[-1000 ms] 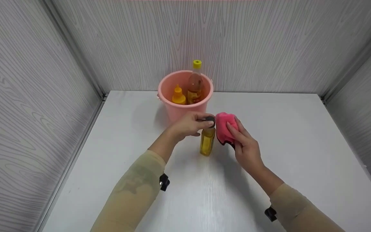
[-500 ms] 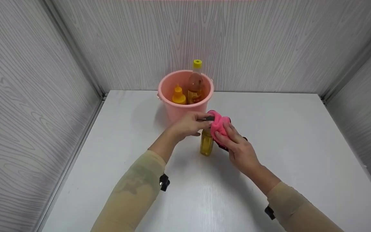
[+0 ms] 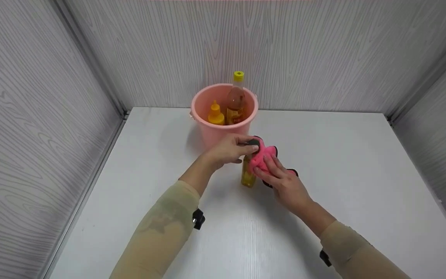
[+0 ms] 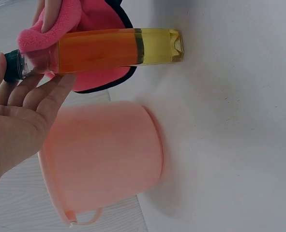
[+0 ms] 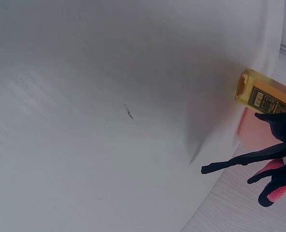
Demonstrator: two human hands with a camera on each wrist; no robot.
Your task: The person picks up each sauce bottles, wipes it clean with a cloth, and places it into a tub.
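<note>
A small clear bottle of yellow oil with a dark cap (image 3: 248,173) stands upright on the white desk (image 3: 343,162), just in front of the round pink plastic bucket (image 3: 211,133). In the left wrist view the same small bottle (image 4: 113,48) shows its yellow liquid and its base resting on the desk surface (image 4: 230,145), with the bucket wall (image 4: 104,150) right beside it.

The left hand (image 3: 227,149) reaches in from the left and its fingers (image 3: 248,141) curl round the dark cap at the top of the bottle, holding it steady; from the wrist view the palm (image 4: 17,121) lies beside the neck and the fingertips touch it.

The right hand (image 3: 285,186) comes in from the right and presses a bright pink cloth with a black edge (image 3: 261,157) against the upper side of the bottle, just under the cap. Its fingers (image 3: 269,170) are bent over the cloth and grip it, so the cloth sits between them and the glass. In the left wrist view the cloth (image 4: 92,19) wraps over the bottle's shoulder. In the right wrist view only the bottle's base (image 5: 263,96) and the cloth's black edge (image 5: 273,150) show.

Inside the bucket stand a short orange squeeze bottle (image 3: 215,115) and a tall bottle with a yellow cap (image 3: 237,99). Grey wood-grain walls (image 3: 285,50) enclose the desk.
</note>
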